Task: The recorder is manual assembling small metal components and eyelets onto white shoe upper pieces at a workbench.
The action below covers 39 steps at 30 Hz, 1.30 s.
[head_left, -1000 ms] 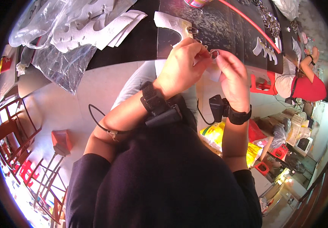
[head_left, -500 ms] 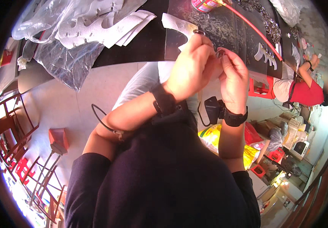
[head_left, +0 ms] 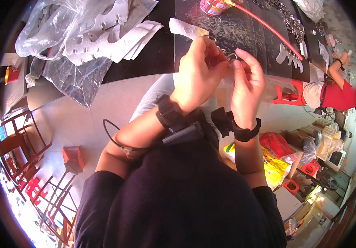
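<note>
My right hand [head_left: 247, 84] pinches a small, curved, shiny metal piece [head_left: 234, 56] between thumb and forefinger. Close beside it on the left, my left hand [head_left: 198, 72] is closed with its fingers curled; what they grip is mostly hidden. A bit of dark metal [head_left: 211, 38] shows at its knuckles. Just beyond that hand, a white cut-out strip [head_left: 184, 28] lies on the dark table [head_left: 161, 49], its near end hidden by my fingers. Both hands are raised over the table's near edge.
White notched sheets [head_left: 138, 39] and clear plastic bags [head_left: 74, 82] lie at left. At the back stand a red-pink tin [head_left: 213, 7] and a red rod [head_left: 264, 27]; metal chains [head_left: 295, 29] are heaped to the right. A person in red [head_left: 339, 95] works at far right.
My hands have shifted slightly left and toward me. The right forefinger has straightened, and the curved metal piece shows more clearly between the hands.
</note>
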Available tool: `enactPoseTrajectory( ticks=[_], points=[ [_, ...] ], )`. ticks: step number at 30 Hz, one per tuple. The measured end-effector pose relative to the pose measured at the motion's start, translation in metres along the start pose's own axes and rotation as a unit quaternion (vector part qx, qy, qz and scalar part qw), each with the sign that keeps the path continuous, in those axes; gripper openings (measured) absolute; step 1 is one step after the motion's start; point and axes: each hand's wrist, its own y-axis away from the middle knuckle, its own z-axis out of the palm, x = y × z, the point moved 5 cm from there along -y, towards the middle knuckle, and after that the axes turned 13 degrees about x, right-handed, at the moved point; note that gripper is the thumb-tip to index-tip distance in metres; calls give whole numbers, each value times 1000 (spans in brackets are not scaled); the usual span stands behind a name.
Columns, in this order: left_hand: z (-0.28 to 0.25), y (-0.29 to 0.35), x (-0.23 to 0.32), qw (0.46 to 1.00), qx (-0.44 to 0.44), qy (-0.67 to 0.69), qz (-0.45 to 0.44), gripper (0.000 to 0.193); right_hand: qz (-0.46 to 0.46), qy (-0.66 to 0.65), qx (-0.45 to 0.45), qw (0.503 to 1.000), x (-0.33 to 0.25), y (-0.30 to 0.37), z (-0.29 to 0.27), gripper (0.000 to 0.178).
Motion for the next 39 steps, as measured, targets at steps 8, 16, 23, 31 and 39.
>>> enactPoseTrajectory(
  ticks=[8, 16, 23, 31, 39],
  points=[
    [1, -3, -8, 988, -70, 102, -91, 17, -145, 37, -12, 989, -11, 2, 0, 22],
    [0, -2, 3, 993, -93, 36, -56, 19, -226, 63, -19, 972, -15, 6, -1, 25],
    [-6, -3, 2, 995, -83, 27, -54, 16, -265, 83, -27, 960, -18, 12, 1, 24],
    [-11, 7, 16, 970, 10, -184, 156, 9, -293, 86, -9, 952, -11, 18, 4, 25],
    [-11, 5, -1, 993, -31, -109, 26, 8, -154, 11, -42, 987, -5, 19, 1, 22]
  ],
)
